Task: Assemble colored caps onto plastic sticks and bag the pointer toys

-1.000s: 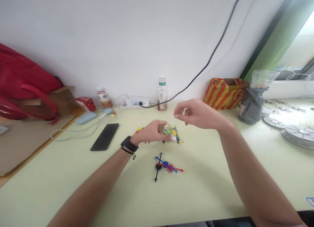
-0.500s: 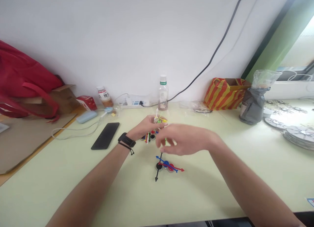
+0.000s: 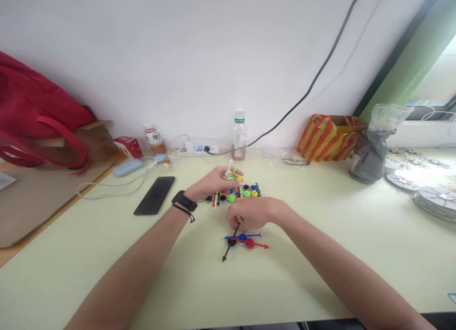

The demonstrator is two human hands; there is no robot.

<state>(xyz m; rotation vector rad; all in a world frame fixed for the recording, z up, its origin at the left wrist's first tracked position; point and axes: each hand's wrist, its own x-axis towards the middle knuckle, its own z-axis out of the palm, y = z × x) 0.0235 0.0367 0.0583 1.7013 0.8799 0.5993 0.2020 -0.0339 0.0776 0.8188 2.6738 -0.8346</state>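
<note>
Your pale green table (image 3: pixel 320 273) runs wide beneath a plain white wall (image 3: pixel 178 59), down which a black cable (image 3: pixel 320 73) slants; a big red fabric bag (image 3: pixel 32 116) slumps at the far left; an orange-and-yellow striped bag (image 3: pixel 324 137) sits at the back right; a flat black phone (image 3: pixel 155 201) lies left of your forearm; a clear plastic bottle with a white cap (image 3: pixel 240 135) stands against the wall.

Your left hand (image 3: pixel 213 183), a black watch on its wrist, hangs palm-down over the left edge of a heap of small coloured plastic discs and pointers (image 3: pixel 245 193); its fingers are closed on a few pale and green pieces (image 3: pixel 230 174) lifted clear of the heap.

Your right hand (image 3: pixel 254 215) sits just nearer you, knuckles up; its fingertips pinch narrow on the upper end of a black arrow-shaped plastic pointer (image 3: pixel 228 249); that pointer lies on the table just in front of the heap, touching a blue pointer (image 3: pixel 249 235) and a red pointer (image 3: pixel 257 245).
</note>
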